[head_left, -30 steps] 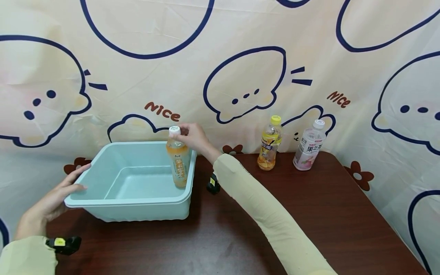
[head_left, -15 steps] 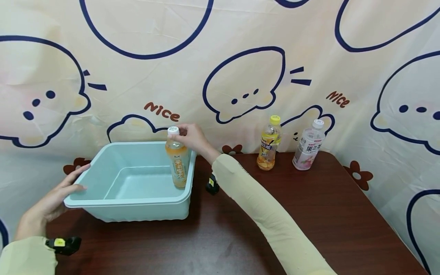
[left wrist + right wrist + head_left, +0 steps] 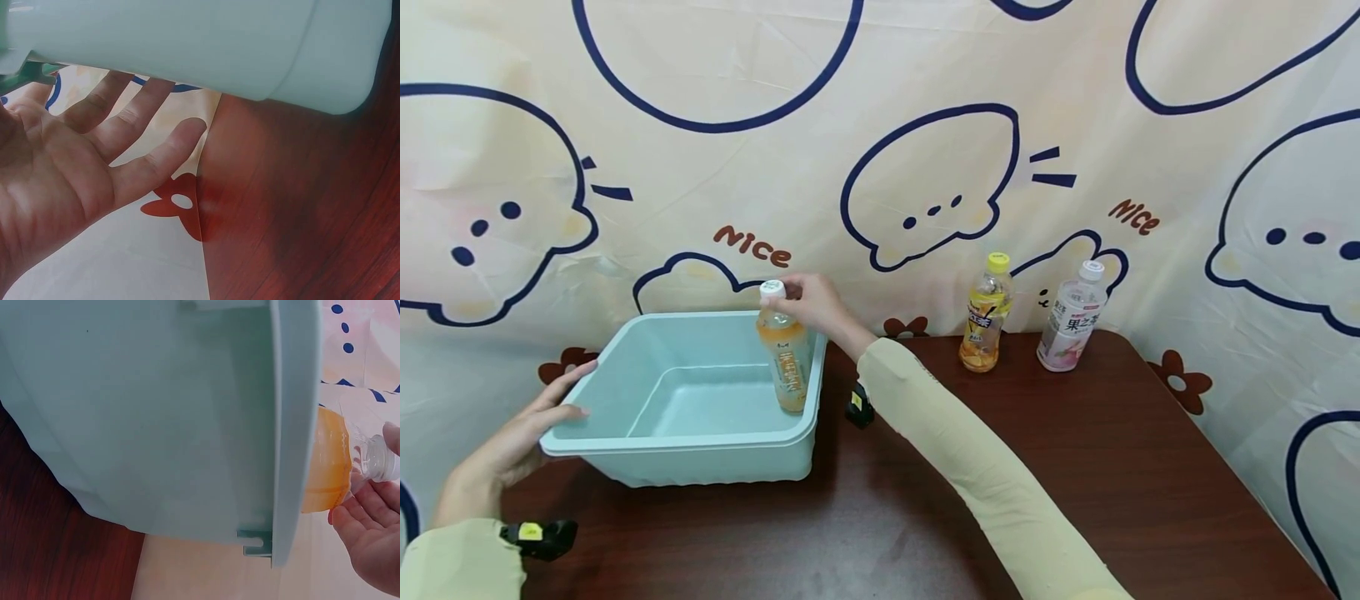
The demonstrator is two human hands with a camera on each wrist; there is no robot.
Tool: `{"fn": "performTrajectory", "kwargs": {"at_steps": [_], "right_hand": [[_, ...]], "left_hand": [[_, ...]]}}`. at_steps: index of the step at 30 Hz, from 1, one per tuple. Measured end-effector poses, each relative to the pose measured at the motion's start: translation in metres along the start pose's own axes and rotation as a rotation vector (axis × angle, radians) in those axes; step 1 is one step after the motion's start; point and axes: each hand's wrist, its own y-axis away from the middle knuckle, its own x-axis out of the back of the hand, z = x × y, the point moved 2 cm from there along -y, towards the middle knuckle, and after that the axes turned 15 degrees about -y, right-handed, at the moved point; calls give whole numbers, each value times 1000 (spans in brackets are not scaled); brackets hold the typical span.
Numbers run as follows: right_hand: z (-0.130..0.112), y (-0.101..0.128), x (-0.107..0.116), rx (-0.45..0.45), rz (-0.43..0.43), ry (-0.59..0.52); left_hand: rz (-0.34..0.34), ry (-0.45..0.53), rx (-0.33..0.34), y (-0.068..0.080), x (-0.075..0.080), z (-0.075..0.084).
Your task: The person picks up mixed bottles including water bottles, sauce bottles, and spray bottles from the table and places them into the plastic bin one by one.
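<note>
A pale blue plastic tub (image 3: 625,446) stands on the dark wooden table (image 3: 1075,467). Inside it, at its right wall, an orange drink bottle (image 3: 784,360) with a white cap leans slightly to the left. My right hand (image 3: 808,304) pinches the bottle at its neck and cap; the right wrist view shows its fingers (image 3: 369,531) by the clear neck of the bottle (image 3: 328,459), just past the tub's rim (image 3: 290,425). With straight fingers, my left hand (image 3: 523,433) rests against the tub's left rim; in the left wrist view the hand (image 3: 94,169) lies spread under the tub (image 3: 206,44).
Two more bottles stand at the table's back edge: a yellow-capped orange one (image 3: 987,312) and a white-capped pink one (image 3: 1071,317). A cartoon-print cloth (image 3: 880,150) hangs behind the table. The table's right edge (image 3: 1247,467) runs diagonally.
The bottle has sunk a little lower in the tub and tilted slightly left, with my right hand following it. The left hand has stayed on the rim.
</note>
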Motion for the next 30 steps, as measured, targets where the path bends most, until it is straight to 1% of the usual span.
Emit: {"fn": "performTrajectory", "kwargs": {"at_steps": [7, 10, 14, 19, 26, 30], "right_hand": [[-1, -1, -4, 2, -7, 22], [-1, -1, -5, 7, -8, 23], [-1, -1, -6, 10, -11, 13], [-2, 0, -8, 1, -15, 10], [-2, 2, -9, 28, -28, 1], [-1, 3, -9, 24, -35, -5]], "left_hand": [[3, -1, 8, 1, -1, 3], [1, 10, 1, 1, -1, 3], [-4, 19, -7, 1, -1, 3], [-4, 3, -7, 1, -1, 1], [-4, 6, -9, 1, -1, 1], [-4, 14, -10, 0, -1, 2]]}}
